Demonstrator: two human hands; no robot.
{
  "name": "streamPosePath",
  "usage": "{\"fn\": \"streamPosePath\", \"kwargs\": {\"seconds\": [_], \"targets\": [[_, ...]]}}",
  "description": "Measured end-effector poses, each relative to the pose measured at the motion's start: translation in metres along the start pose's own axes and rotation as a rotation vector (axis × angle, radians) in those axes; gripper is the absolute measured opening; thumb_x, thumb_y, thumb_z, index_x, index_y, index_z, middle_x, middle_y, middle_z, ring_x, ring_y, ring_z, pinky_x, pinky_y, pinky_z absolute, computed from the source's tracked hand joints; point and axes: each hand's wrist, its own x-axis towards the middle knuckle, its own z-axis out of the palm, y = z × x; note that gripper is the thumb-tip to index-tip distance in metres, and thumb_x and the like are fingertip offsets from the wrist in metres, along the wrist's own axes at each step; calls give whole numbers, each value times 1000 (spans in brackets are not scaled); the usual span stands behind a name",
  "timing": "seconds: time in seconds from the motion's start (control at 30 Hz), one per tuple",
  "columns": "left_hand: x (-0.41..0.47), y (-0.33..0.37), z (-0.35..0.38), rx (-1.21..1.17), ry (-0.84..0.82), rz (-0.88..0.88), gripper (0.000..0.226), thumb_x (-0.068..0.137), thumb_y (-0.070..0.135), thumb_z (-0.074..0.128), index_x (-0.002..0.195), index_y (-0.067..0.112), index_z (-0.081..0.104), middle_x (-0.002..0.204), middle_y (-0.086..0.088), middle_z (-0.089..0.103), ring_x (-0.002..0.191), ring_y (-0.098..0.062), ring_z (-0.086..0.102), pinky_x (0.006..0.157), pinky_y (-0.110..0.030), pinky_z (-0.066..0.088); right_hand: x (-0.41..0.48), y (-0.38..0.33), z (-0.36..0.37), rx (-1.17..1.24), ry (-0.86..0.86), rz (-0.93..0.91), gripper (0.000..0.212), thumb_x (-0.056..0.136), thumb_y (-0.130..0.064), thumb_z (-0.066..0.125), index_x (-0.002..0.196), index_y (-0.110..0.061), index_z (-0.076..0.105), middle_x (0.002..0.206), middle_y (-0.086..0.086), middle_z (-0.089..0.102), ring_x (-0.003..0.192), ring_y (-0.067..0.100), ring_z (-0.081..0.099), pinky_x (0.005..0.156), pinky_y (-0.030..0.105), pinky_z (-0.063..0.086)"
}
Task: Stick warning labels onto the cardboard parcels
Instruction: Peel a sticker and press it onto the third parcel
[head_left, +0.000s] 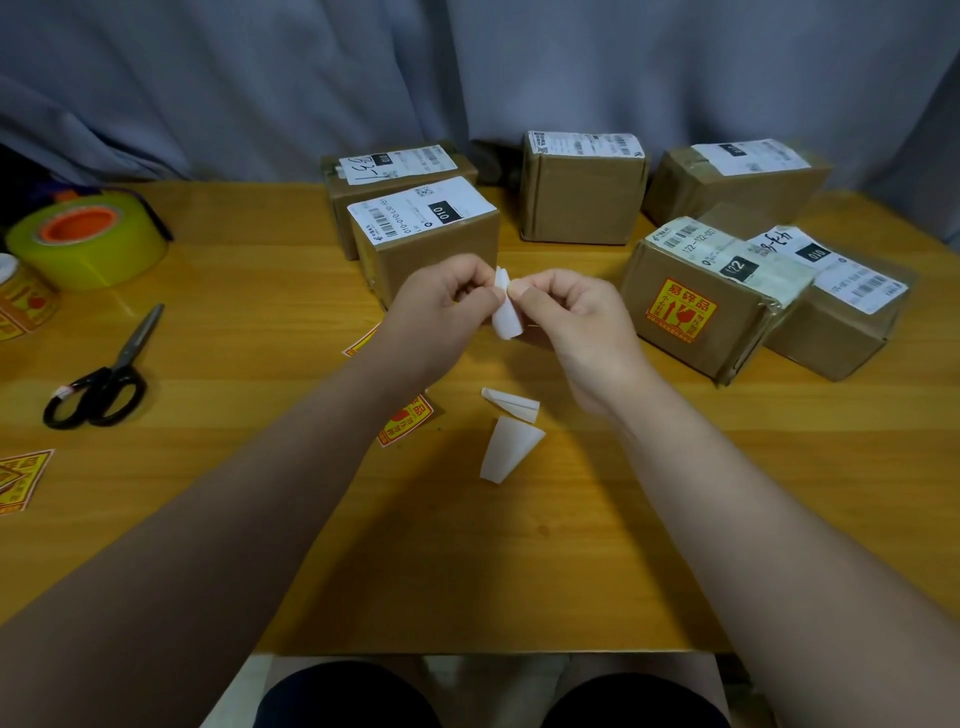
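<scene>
My left hand (441, 306) and my right hand (576, 322) meet above the table's middle, both pinching one small label (505, 309) whose white backing faces me. Directly behind them stands a cardboard parcel (431, 244) with a white shipping label. To the right, another parcel (711, 306) carries a yellow-and-red warning label (681, 310) on its front face. Several more parcels sit behind, among them one at the back centre (582, 192). A loose warning label (406, 421) lies on the table under my left forearm.
Two curled white backing papers (506, 434) lie near the middle of the wooden table (467, 561). Black scissors (104, 384), a yellow tape roll (88, 241) and a roll of warning labels (23, 301) sit at the left. More labels (21, 480) lie at the left edge.
</scene>
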Motion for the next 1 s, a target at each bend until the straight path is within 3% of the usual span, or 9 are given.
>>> {"fn": "streamPosePath", "kwargs": {"seconds": [0.13, 0.27, 0.37, 0.43, 0.53, 0.6, 0.73, 0.9, 1.0], "targets": [[2, -1, 0, -55, -32, -38, 10, 90, 11, 57, 85, 4, 62, 91, -27, 62, 77, -22, 54, 79, -46, 49, -1, 2, 1, 78, 65, 45, 12, 89, -10, 60, 98, -10, 68, 83, 6, 71, 77, 13, 66, 71, 24, 55], [2, -3, 4, -30, -16, -24, 11, 89, 14, 59, 82, 7, 63, 89, -30, 61, 76, -27, 53, 77, -50, 49, -1, -1, 0, 91, 65, 69, 15, 91, -15, 57, 94, -12, 71, 90, 12, 71, 83, 21, 66, 69, 28, 52], [4, -3, 5, -35, 3, -36, 11, 89, 13, 58, 79, 9, 62, 89, -29, 61, 75, -25, 53, 78, -50, 49, -1, -5, -1, 97, 55, 49, 20, 92, -22, 56, 90, -9, 71, 83, 9, 71, 77, 16, 67, 67, 25, 52], [4, -3, 4, -23, -22, -20, 11, 90, 13, 58, 80, 11, 61, 89, -31, 60, 74, -29, 52, 76, -52, 48, -2, -5, -2, 5, 44, -17, 12, 89, -15, 62, 88, -7, 71, 74, 4, 69, 69, 9, 65, 65, 20, 53], [3, -3, 3, -21, -49, -24, 9, 90, 13, 57, 84, 10, 63, 87, -23, 64, 79, -35, 59, 80, -48, 50, -1, -2, -4, -74, 63, -50, 8, 88, -12, 63, 87, -8, 70, 75, 4, 69, 72, 11, 65, 68, 23, 55], [3, -2, 2, -62, -42, -36, 8, 89, 16, 59, 86, 11, 64, 86, -13, 68, 82, -24, 65, 83, -41, 53, 1, 0, -4, -184, 84, -95, 9, 89, -13, 62, 87, -10, 70, 79, 4, 69, 76, 13, 65, 71, 27, 56], [5, 0, 0, 15, -12, -3, 20, 88, 28, 61, 92, 9, 65, 87, -9, 70, 87, -25, 66, 83, -43, 55, 0, 0, 1, -377, 100, -231, 10, 90, -16, 61, 85, -14, 69, 72, -8, 65, 71, 8, 61, 69, 26, 52], [5, -1, -5, -81, -58, 33, 10, 93, 17, 55, 86, 17, 63, 82, -3, 67, 78, -9, 63, 79, -29, 53, 0, -1, 0, -406, 91, -312, 9, 90, -18, 61, 84, -19, 67, 72, -12, 64, 73, 7, 61, 70, 25, 51], [3, -1, -4, -79, -54, 62, 12, 94, 15, 52, 85, 17, 60, 79, 3, 63, 75, -2, 59, 75, -21, 50, -2, -3, 0, -315, 60, -253, 9, 90, -16, 61, 83, -15, 68, 73, -8, 65, 73, 7, 61, 69, 25, 51]]}}
